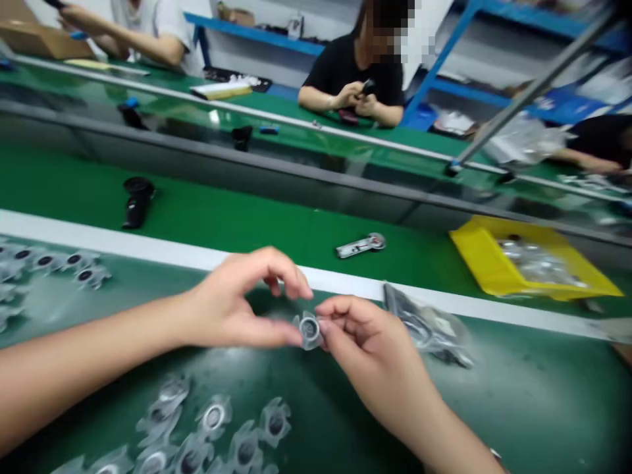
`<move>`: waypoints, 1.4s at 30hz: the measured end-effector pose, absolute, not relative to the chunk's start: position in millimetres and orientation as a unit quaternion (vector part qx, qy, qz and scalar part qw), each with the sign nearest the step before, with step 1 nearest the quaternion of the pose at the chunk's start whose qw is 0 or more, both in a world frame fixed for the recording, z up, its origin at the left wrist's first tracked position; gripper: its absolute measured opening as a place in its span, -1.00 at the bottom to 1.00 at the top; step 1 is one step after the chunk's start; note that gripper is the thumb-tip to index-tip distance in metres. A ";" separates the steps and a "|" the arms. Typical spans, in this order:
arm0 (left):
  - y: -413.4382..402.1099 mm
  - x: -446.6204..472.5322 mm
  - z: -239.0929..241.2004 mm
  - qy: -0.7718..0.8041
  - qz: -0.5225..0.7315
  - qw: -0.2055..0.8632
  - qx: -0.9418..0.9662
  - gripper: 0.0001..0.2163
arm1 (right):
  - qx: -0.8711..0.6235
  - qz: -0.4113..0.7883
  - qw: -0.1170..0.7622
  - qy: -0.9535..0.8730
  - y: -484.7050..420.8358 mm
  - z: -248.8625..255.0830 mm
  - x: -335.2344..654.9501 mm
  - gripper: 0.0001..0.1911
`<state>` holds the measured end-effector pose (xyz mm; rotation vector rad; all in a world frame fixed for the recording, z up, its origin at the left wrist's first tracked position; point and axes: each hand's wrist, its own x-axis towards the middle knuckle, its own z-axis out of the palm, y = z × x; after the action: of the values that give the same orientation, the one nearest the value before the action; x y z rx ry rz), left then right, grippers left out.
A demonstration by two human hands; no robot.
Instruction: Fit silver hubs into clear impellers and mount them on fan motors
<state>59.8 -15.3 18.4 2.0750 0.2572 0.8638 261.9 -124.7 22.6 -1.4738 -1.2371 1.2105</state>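
Between the thumb and fingers of my right hand is a small clear plastic part with a round metallic ring at its centre. My left hand is beside it with thumb and fingers spread apart; the thumb tip reaches the part's left edge, and I cannot tell whether it touches. Below my hands, several similar clear plastic parts lie on the green table. Others with dark centres are grouped at the far left.
Behind the white strip lie a black device housing and a small pale part with a round end. A yellow bin holds clear pieces. A plastic bag lies right of my hands. People sit across the rail.
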 end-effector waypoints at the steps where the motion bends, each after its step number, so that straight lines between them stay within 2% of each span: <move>1: -3.6 71.3 21.7 0.143 0.336 0.421 0.830 -0.68 | -0.587 0.467 0.437 -0.497 -123.2 26.1 267.9 -0.88; 5: 51.2 138.3 20.8 0.346 0.219 0.349 0.843 -0.57 | -0.572 0.384 0.488 -0.536 -124.0 46.9 288.2 -0.83; 8: 74.8 191.8 6.8 0.330 0.156 0.309 0.878 -0.52 | -0.535 0.379 0.523 -0.544 -129.3 62.4 293.6 -0.85; 13: 72.3 227.1 -2.8 0.313 0.080 0.284 0.903 -0.68 | -0.566 0.449 0.512 -0.465 -130.0 71.8 302.2 -0.93; 18: 45.5 188.3 27.4 0.343 0.100 0.330 0.874 -0.75 | -0.580 0.418 0.544 -0.440 -124.6 65.5 316.8 -0.93; 22: 2.3 143.6 48.2 0.337 0.126 0.384 0.850 -0.72 | -0.589 0.404 0.545 -0.439 -123.8 58.5 314.3 -0.89; 30: -37.1 102.5 38.7 0.230 0.207 0.289 0.906 -0.41 | -0.577 0.455 0.500 -0.459 -127.0 57.1 294.2 -0.82; 42: -43.6 97.8 43.1 0.188 0.201 0.293 0.916 -0.37 | -0.563 0.482 0.515 -0.430 -130.5 61.9 288.8 -0.83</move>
<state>97.8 -43.6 43.1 2.4392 0.5001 0.5365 288.8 -130.5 61.9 -1.3537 -1.0342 1.1575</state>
